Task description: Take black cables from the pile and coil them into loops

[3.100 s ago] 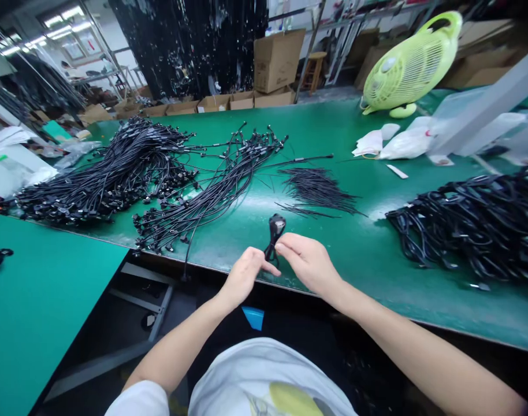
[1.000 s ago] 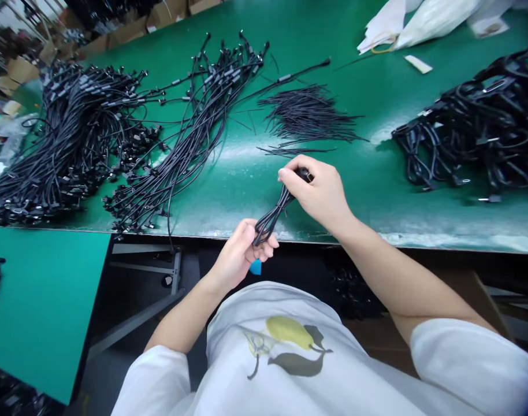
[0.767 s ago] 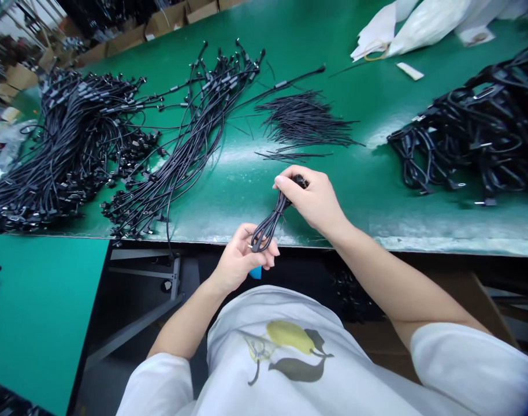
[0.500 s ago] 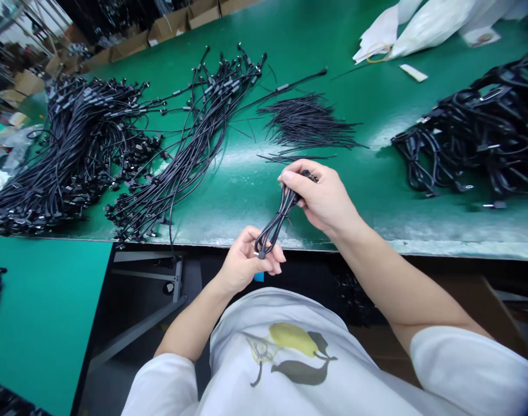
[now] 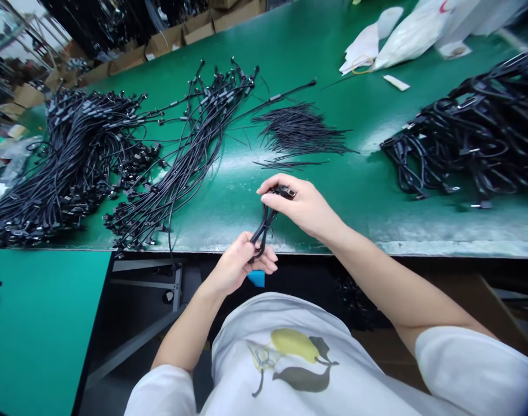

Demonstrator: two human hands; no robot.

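The person holds a folded black cable (image 5: 265,222) stretched between both hands just above the near edge of the green workbench (image 5: 346,173). The left hand (image 5: 240,266) is closed around the lower loops of the cable, below the table edge, while the right hand (image 5: 301,205) pinches its upper end, fingers curled over the connector. The two hands are close together but do not touch. Beyond the right hand lies a loose heap of thin black ties (image 5: 298,130). To the left, a fanned bundle of straight cables (image 5: 190,156) reaches to the bench edge, with a larger pile of cables (image 5: 69,162) farther left. On the right sits a heap of coiled cables (image 5: 467,138). White plastic bags (image 5: 402,34) lie at the far side, and cardboard boxes (image 5: 168,37) line the back edge.
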